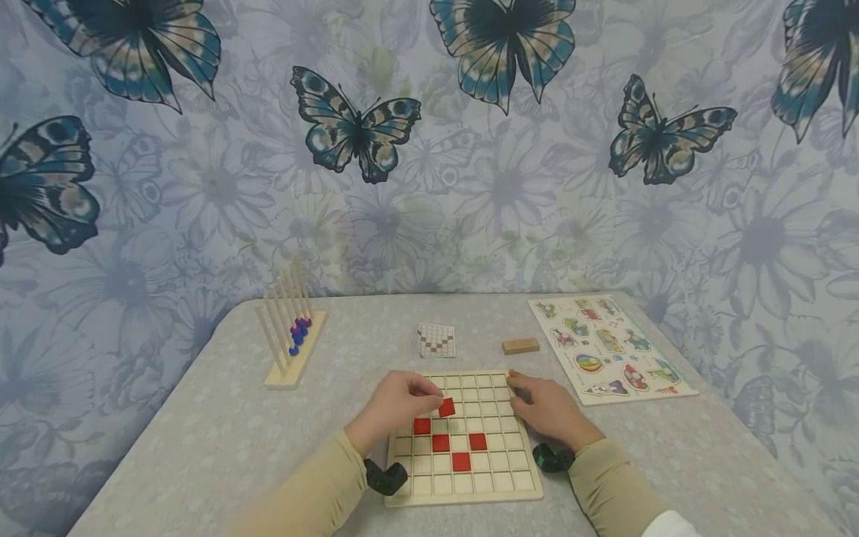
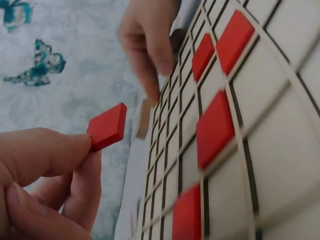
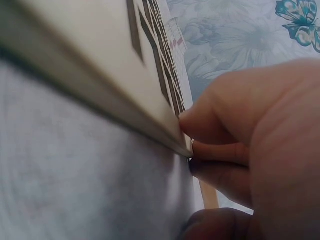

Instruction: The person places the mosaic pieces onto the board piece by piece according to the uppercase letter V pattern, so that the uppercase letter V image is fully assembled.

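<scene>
My left hand (image 1: 396,409) pinches a red square tile (image 1: 447,407) between thumb and fingertips. It is held above the upper left part of a pale wooden grid board (image 1: 495,486). In the left wrist view the tile (image 2: 106,127) is tilted and apart from the board. Several other red tiles (image 1: 440,443) sit in squares of the board, in a zigzag. At the board's far right corner my right hand (image 1: 552,409) grips the edge. The right wrist view shows its thumb (image 3: 200,122) on the board's top face and fingers against the side; their tips are partly hidden.
Behind the board lie a small pattern card (image 1: 437,341) with a red-and-white grid and a wooden block (image 1: 520,346). A peg stand (image 1: 285,378) with blue and purple beads is at the left. A picture puzzle board (image 1: 570,365) lies at the right, near a patterned wall (image 1: 503,246).
</scene>
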Demonstrator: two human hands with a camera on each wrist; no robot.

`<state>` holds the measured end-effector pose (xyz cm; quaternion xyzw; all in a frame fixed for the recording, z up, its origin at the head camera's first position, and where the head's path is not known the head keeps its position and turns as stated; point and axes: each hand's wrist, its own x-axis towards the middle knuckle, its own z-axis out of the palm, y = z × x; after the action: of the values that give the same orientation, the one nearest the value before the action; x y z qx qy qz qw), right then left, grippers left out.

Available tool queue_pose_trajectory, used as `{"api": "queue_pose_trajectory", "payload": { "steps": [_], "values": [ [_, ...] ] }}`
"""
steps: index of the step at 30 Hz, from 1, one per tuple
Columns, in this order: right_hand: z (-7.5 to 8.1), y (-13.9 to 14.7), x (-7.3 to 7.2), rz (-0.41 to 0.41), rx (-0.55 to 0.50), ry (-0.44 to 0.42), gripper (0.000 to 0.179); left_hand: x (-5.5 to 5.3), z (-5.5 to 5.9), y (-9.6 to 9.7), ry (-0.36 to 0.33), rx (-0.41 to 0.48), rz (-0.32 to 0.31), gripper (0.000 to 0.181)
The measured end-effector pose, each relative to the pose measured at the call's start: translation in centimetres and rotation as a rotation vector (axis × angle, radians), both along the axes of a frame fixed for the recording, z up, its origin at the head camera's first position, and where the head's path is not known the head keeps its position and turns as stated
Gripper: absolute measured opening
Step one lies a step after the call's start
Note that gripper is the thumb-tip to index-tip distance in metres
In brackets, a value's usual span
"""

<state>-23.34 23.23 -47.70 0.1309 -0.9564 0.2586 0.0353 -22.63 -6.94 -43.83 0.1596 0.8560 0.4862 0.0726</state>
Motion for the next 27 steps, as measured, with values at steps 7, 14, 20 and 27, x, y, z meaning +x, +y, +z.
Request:
{"api": "queue_pose_trajectory", "payload": {
  "steps": [7, 14, 20, 27],
  "values": [
    [0.3, 0.1, 0.0, -0.025, -0.005, -0.016, 0.044, -0.1, -0.2, 4.4, 0.0, -0.054, -0.057, 0.004],
    [0.3, 0.1, -0.2, -0.002, -0.008, -0.007, 0.044, -0.2, -0.7, 7.5, 0.005, -0.125, -0.041, 0.007],
    [0.2, 0.1, -0.1, 0.0, -0.013, 0.003, 0.044, -0.2, -0.9, 8.5, 0.035, -0.214, -0.022, 0.007],
    [0.0, 0.1, -0.3, -0.004, 0.002, 0.001, 0.044, -0.1, -0.7, 8.4, 0.032, -0.234, -0.021, 0.008]
  ]
}}
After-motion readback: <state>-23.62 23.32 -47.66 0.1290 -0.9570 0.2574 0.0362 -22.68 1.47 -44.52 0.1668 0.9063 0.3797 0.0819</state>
